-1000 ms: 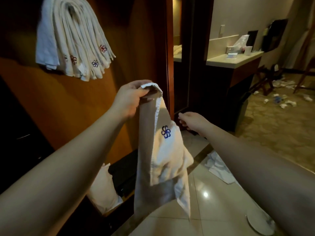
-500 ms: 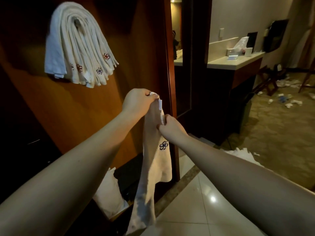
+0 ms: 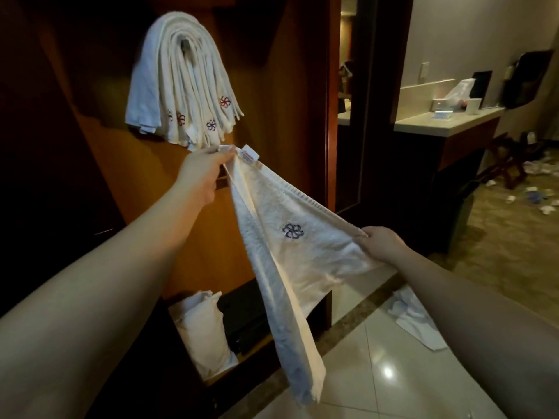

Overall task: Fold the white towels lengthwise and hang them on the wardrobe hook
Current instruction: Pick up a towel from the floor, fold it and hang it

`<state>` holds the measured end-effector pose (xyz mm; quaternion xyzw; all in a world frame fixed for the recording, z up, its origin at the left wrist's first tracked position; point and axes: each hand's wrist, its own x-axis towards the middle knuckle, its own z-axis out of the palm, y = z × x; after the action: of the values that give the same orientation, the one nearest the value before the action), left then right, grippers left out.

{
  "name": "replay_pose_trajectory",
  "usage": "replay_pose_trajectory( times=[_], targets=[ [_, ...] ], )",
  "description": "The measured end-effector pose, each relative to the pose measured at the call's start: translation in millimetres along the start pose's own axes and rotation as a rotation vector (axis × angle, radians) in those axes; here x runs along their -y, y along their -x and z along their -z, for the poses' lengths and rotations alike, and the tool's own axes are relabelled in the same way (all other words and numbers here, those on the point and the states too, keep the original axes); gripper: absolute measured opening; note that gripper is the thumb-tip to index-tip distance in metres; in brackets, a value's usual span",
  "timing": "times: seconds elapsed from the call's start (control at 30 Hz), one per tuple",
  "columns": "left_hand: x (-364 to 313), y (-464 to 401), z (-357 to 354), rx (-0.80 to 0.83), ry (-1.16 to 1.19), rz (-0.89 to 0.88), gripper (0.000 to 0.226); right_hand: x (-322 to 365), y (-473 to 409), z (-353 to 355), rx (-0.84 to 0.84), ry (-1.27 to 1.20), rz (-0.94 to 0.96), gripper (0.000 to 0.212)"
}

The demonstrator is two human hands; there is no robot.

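A white towel with a blue flower emblem is stretched between my hands in front of the wooden wardrobe panel. My left hand pinches one top corner, where a small label sticks out. Lower and to the right, my right hand pinches the other end of the same edge. The rest of the towel hangs down in a folded strip. Several folded white towels are draped over the wardrobe hook above my left hand.
A white bag leans in the wardrobe's bottom compartment. A crumpled white cloth lies on the glossy tiled floor at right. Farther right stands a counter with small items, and litter is scattered over the carpet.
My right hand slid from beside the left hand down and right along the towel's edge, spreading the towel open. My left hand kept its corner.
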<state>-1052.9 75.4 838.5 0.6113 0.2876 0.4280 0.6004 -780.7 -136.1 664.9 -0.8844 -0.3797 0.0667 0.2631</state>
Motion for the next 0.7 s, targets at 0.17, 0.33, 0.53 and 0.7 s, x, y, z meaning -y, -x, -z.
replay_pose_trajectory(
  times=[0.17, 0.33, 0.53, 0.7],
  targets=[
    [-5, 0, 31, -0.051, 0.0, -0.013, 0.01, 5, -17, 31, -0.16, -0.141, -0.012, 0.019],
    [-1, 3, 57, -0.062, -0.023, -0.031, 0.017, 22, -30, 66, -0.243, -0.273, -0.014, 0.025],
    [12, 12, 72, -0.156, 0.081, 0.112, 0.026, 44, -28, 80, -0.191, -0.375, -0.013, 0.043],
    [32, 22, 71, -0.222, 0.174, 0.231, 0.011, 57, -20, 71, 0.062, -0.334, -0.146, 0.031]
  ],
)
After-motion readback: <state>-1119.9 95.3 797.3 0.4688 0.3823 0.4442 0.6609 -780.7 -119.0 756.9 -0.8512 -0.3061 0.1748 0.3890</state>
